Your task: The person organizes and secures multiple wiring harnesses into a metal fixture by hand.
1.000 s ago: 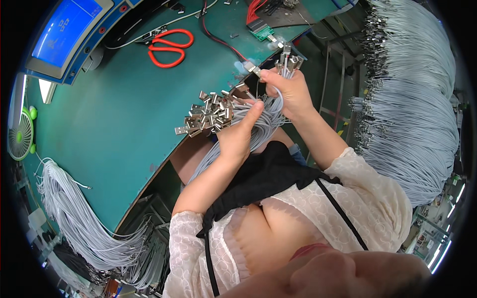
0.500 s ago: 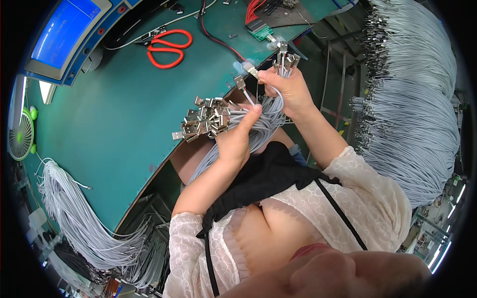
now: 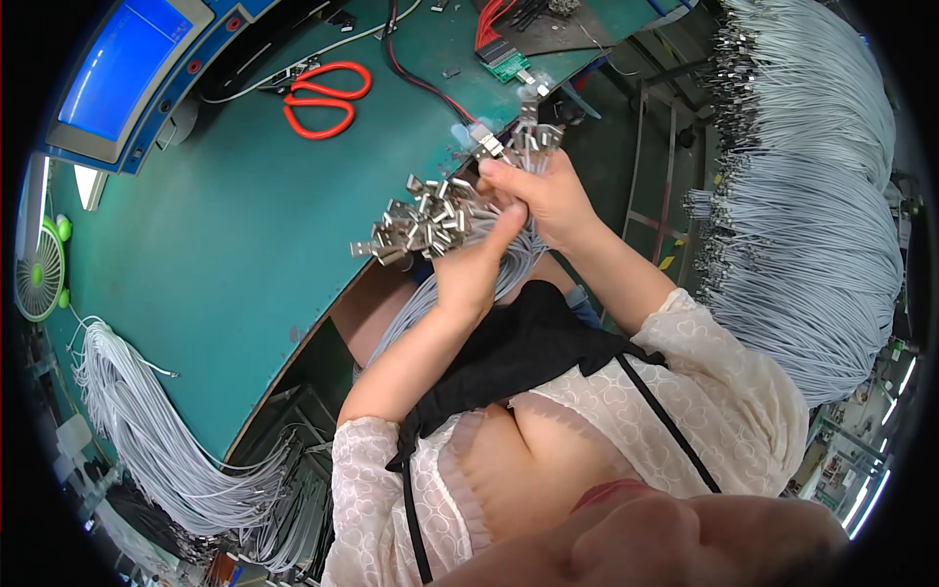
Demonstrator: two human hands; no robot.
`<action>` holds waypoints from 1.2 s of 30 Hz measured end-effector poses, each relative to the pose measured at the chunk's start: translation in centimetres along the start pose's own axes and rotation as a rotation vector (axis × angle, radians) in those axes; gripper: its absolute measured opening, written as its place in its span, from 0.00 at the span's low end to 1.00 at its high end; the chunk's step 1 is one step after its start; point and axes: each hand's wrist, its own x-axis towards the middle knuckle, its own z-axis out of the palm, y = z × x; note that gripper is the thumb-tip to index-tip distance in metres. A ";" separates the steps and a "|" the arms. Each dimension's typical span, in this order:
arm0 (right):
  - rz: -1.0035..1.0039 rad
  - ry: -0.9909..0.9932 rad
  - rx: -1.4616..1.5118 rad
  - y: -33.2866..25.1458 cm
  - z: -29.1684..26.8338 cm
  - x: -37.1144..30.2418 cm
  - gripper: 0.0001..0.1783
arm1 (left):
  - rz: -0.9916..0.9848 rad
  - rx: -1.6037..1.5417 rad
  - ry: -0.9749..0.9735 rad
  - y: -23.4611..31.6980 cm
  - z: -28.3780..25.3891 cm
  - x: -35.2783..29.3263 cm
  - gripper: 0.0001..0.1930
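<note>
My left hand [image 3: 468, 269] is closed round a thick bundle of grey USB cables [image 3: 423, 303], whose bare metal plugs [image 3: 421, 223] fan out to the left of the thumb. Close beside it, my right hand [image 3: 553, 201] grips a smaller bunch of the same cables, with metal plugs [image 3: 536, 137] standing up above its fingers. Just past the right thumb is a USB connector [image 3: 486, 143] on the end of a red and black lead [image 3: 435, 86]. Whether a plug sits in that connector is hard to see. The cables between the two hands are partly hidden by the fingers.
Red-handled scissors [image 3: 328, 98] and a small green circuit board [image 3: 507, 65] lie on the green table [image 3: 215, 254]. A blue-framed screen [image 3: 122, 78] stands at the far left. Grey cables [image 3: 147, 421] drape over the left edge; a big cable stack [image 3: 802, 215] rises at right.
My right hand has come left and slightly down, toward the left hand. The single cable plug that stood up from my left thumb no longer shows there.
</note>
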 end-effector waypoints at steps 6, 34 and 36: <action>0.060 0.063 0.098 -0.4 -1.1 -0.2 0.07 | 0.158 0.110 -0.123 -1.3 -1.0 -0.1 0.10; 0.127 0.026 0.049 -1.3 -0.3 -0.8 0.08 | 0.060 0.019 -0.111 0.2 -0.7 -0.5 0.10; 0.157 0.048 0.065 -1.3 -0.4 -0.2 0.08 | 0.075 -0.003 -0.066 0.6 0.2 -0.5 0.09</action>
